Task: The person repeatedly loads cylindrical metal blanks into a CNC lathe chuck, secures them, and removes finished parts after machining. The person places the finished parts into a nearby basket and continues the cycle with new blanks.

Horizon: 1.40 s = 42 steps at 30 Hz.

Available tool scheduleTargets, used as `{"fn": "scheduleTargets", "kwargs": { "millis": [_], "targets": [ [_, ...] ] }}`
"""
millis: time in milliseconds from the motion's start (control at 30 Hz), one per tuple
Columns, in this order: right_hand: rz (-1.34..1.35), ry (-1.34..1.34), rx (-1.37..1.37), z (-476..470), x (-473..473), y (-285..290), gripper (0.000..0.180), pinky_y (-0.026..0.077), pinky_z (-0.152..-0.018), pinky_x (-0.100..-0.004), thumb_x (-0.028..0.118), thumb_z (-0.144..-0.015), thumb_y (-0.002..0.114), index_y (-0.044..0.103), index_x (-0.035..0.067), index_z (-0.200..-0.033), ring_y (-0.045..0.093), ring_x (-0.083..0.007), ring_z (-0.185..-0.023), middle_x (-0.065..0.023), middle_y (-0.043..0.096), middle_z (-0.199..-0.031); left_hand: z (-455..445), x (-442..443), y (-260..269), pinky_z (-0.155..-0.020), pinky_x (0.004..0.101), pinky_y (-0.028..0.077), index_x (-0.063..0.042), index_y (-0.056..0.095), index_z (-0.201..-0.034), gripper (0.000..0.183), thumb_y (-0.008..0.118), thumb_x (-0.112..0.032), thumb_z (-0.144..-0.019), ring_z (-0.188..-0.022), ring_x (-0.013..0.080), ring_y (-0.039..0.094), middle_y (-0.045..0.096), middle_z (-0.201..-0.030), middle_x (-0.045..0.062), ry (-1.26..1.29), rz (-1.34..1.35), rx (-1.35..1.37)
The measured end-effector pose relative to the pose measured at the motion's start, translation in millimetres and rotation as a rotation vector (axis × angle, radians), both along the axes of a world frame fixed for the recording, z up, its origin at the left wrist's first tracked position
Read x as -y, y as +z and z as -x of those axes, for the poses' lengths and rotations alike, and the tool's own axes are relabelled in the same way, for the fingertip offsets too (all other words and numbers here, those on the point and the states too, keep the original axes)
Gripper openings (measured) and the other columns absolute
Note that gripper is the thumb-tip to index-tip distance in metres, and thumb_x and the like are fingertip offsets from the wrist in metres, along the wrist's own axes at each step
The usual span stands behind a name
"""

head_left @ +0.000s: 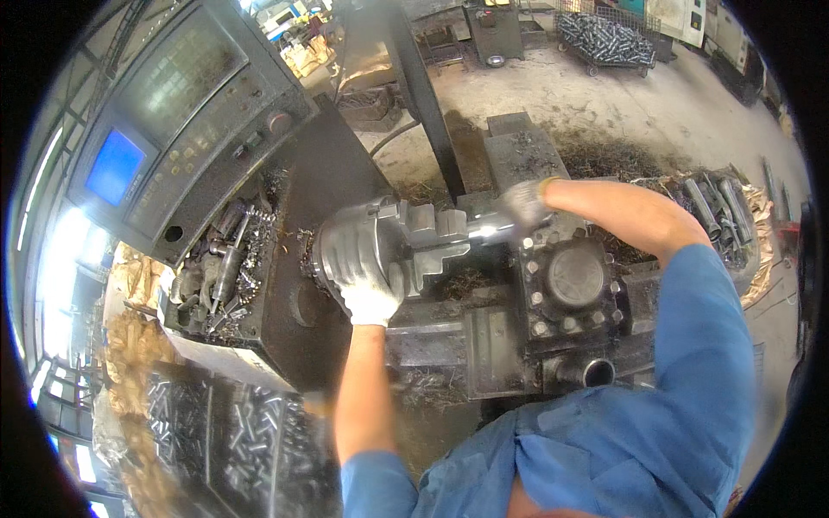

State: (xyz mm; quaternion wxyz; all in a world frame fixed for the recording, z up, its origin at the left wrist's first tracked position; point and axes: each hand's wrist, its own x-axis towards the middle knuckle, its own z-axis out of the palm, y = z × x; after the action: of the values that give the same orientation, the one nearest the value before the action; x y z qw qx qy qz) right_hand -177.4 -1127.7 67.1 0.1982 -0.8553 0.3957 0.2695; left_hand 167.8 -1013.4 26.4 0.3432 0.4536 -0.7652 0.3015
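Observation:
My left hand (363, 272), in a pale work glove, lies with spread fingers over the rim of the lathe chuck (388, 239). Stepped jaws (440, 223) stick out from the chuck's face to the right. Between them sits the end of a shiny metal cylinder (486, 226). My right hand (526, 202), gloved and blurred, is at the cylinder's outer end; its fingers seem closed around it. Just below my right hand is the bolted square tool turret (575, 275) with a round cap. Part of the cylinder is hidden by the jaws and my right hand.
A control panel with a blue screen (115, 167) stands at the left, above a tray of tools and metal chips (227, 265). Bins of small metal parts (256, 427) stand lower left. Metal tubes (719, 210) lie at the right. A wheeled wire cart (605, 42) full of parts stands behind.

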Motion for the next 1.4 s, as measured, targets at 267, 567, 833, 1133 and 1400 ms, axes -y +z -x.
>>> {"fn": "scheduleTargets", "kwargs": {
  "millis": [267, 567, 833, 1133, 1400],
  "targets": [
    [0.663, -0.787, 0.897, 100.3, -97.1, 65.2, 0.089, 0.062, -0.101, -0.0427, 0.034, -0.076, 0.095, 0.056, 0.004, -0.150, 0.076, -0.0302, -0.113, -0.0200, 0.075, -0.130, 3.2, -9.2, 9.4, -0.122, 0.0685, 0.034, 0.002, 0.048, -0.153, 0.080, 0.068, -0.024, -0.080, -0.138, 0.0477, 0.051, 0.052, -0.149, 0.026, -0.015, -0.016, 0.009],
    [-0.494, -0.918, 1.091, -44.8, -305.2, 81.8, 0.068, 0.061, -0.099, -0.0349, 0.035, -0.090, 0.089, 0.063, 0.000, -0.142, 0.073, -0.0255, -0.119, -0.0205, 0.074, -0.131, 52.4, -134.3, -1.7, -0.107, 0.0481, 0.054, -0.003, 0.052, -0.149, 0.059, 0.063, -0.042, -0.105, -0.121, 0.0310, 0.064, 0.065, -0.128, 0.015, -1.031, -1.100, -1.168],
    [-0.305, -1.080, 0.620, -75.7, -392.8, -137.2, 0.051, 0.059, -0.092, -0.0401, 0.047, -0.099, 0.078, 0.075, 0.006, -0.130, 0.073, -0.0206, -0.103, -0.0126, 0.078, -0.116, 85.5, -211.3, -104.2, -0.115, 0.0549, 0.045, -0.002, 0.047, -0.157, 0.079, 0.085, -0.029, -0.093, -0.131, 0.0355, 0.060, 0.061, -0.147, 0.017, -0.411, -1.773, -1.864],
    [-0.309, -1.334, 0.447, 47.2, -531.8, -133.2, 0.048, 0.065, -0.079, -0.0365, 0.029, -0.099, 0.072, 0.067, 0.006, -0.140, 0.074, -0.0227, -0.096, -0.0149, 0.077, -0.108, 70.5, -238.4, -93.2, -0.096, 0.0416, 0.058, -0.007, 0.064, -0.140, 0.046, 0.067, -0.036, -0.104, -0.109, 0.0245, 0.070, 0.072, -0.128, 0.013, -0.819, -1.988, -1.999],
    [0.630, -1.970, 0.055, 147.7, -594.2, -103.5, 0.072, 0.064, -0.093, -0.0452, 0.033, -0.091, 0.084, 0.054, 0.009, -0.152, 0.078, -0.0304, -0.109, -0.0207, 0.072, -0.136, 58.0, -212.6, -84.6, -0.095, 0.0420, 0.066, -0.008, 0.068, -0.136, 0.041, 0.062, -0.038, -0.110, -0.115, 0.0207, 0.075, 0.076, -0.127, 0.010, -1.085, -2.232, -2.119]
  ]
}}
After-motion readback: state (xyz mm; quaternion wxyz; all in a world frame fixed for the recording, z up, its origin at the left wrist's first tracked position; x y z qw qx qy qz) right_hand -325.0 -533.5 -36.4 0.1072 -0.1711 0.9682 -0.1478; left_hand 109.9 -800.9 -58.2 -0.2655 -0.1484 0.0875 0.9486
